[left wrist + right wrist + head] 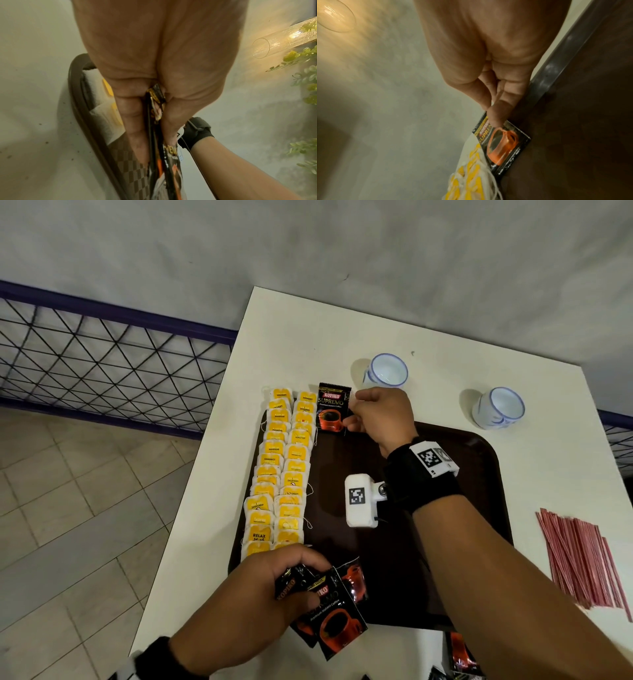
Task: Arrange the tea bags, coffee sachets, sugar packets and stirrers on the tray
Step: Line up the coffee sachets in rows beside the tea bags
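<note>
Revealing cups (387, 370) on the counter (308, 337) unseen from either wrist, the head view shows the right hand (380, 416) pinching one coffee sachet (334, 412), the left hand (270, 590) gripping a sachet bundle (332, 611).

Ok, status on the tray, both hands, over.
Right hand setting one coffee sachet at the tray's far edge, beside the tea bags. Left hand grips spare sachets. Stirrers still off-tray. Nothing blocking.

White table (428, 337) against pale grey wall (308, 241). Tiled floor (68, 491) at left. Dark blue railing (85, 344) (diamond mesh) behind. Warm lamplight on wall.
</note>
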Demonstrator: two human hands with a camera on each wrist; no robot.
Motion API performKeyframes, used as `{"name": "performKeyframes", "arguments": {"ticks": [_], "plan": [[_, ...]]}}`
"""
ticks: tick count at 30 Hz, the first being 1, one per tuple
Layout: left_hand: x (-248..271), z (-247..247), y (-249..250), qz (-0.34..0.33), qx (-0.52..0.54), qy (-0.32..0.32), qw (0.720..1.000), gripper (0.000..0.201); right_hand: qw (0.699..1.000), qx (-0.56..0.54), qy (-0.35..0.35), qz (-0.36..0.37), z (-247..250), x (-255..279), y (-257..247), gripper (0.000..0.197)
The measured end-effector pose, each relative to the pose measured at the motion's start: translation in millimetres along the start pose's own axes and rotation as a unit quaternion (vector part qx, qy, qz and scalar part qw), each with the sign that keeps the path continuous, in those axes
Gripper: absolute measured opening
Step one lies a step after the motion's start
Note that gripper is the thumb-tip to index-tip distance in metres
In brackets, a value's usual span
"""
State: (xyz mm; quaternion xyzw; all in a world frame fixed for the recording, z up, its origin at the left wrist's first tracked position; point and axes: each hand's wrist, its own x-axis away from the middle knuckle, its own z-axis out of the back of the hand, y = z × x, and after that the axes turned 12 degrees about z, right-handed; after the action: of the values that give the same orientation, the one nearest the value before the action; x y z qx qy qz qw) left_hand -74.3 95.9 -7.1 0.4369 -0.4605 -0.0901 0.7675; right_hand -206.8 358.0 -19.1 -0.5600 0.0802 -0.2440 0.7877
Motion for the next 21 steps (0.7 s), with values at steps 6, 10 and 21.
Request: {"name": "performKeyframes", "arguments": {"ticks": [6,10,21], "plan": [[-1,12,8,-0.01,0.078,0.008,0.997,0.046,0.992,0.026,-0.114,0.05,29,64,0,0.013],[-4,20,10,-0.02,0.088,0.024,0.996,0.05,0.968,-0.011,-0.249,0.023,55,111,9,0.024],[-9,23,28,-0.058,0.033,0.084,0.994,0.047,0.964,-0.004,-0.252,0.081,60,148,10,0.006]]}}
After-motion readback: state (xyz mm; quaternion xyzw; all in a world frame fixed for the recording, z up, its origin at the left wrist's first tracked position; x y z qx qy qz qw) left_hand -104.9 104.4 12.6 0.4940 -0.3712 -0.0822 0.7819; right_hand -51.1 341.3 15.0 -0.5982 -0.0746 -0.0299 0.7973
